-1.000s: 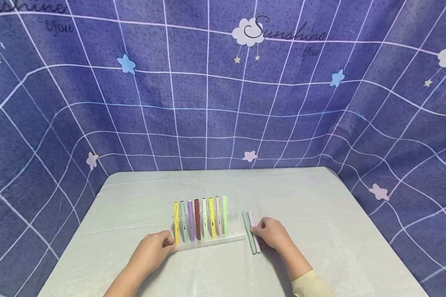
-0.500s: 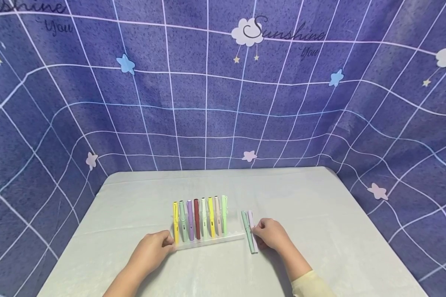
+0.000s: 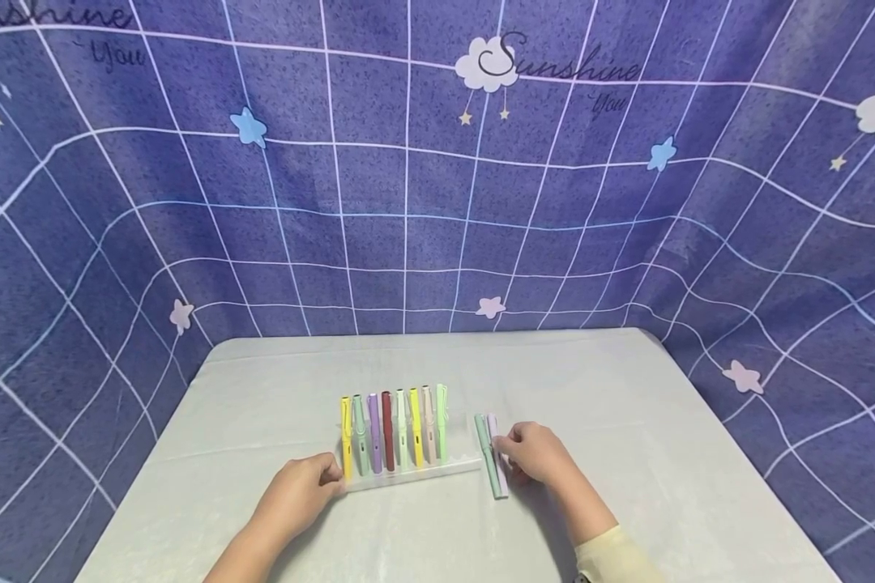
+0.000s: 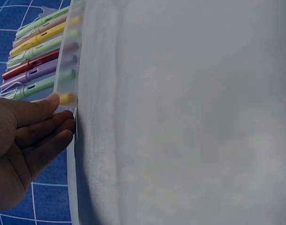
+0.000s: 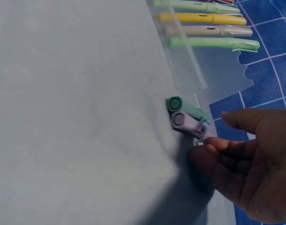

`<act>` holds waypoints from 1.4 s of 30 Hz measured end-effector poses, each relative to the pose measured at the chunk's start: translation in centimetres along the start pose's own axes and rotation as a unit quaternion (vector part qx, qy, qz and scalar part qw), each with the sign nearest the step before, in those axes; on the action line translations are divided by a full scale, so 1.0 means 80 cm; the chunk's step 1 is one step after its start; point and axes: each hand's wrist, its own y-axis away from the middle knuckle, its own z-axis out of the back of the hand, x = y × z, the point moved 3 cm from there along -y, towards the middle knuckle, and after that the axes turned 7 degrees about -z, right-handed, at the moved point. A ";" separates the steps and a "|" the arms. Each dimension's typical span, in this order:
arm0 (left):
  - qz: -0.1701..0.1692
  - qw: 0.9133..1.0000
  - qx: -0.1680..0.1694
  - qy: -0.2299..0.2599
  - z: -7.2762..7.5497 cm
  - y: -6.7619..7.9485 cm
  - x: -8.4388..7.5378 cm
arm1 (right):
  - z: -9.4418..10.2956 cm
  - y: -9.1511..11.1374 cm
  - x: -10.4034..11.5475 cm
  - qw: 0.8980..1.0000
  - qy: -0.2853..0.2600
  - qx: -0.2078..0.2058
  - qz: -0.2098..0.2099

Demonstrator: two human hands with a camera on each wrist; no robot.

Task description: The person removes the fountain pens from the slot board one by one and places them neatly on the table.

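Observation:
A clear pen stand (image 3: 408,475) on the table holds a row of several capped pens, upright and leaning slightly back. My left hand (image 3: 300,491) pinches the stand's left end, beside the yellow pen (image 3: 346,437); in the left wrist view the thumb (image 4: 51,101) lies on that end. Right of the stand, a green pen (image 3: 487,455) and a lilac pen (image 3: 501,478) lie side by side on the table. My right hand (image 3: 538,453) is at the lilac pen, fingertips by its clip; in the right wrist view the thumb (image 5: 241,119) stands apart from the pens.
The table (image 3: 299,364) has a pale cloth over it. A blue-purple grid curtain (image 3: 437,194) with stars and clouds hangs behind and at both sides. At the stand's right end, the clear panel (image 5: 222,77) shows notches beyond the light green pen (image 5: 213,42).
The lower end of the lilac pen has moved left against the green pen. My right hand has risen slightly in the head view. The left hand and stand stay put.

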 end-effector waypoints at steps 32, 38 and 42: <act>-0.003 1.000 -0.005 -0.004 0.000 -0.001 0.001 | -0.052 -0.016 0.070 0.975 -0.160 0.088 0.128; -0.004 1.000 -0.005 -0.005 -0.001 -0.001 0.002 | -0.058 -0.015 0.073 0.979 -0.153 0.064 0.114; -0.003 1.000 -0.003 -0.005 -0.002 -0.001 0.003 | -0.063 -0.016 0.074 0.982 -0.146 0.046 0.112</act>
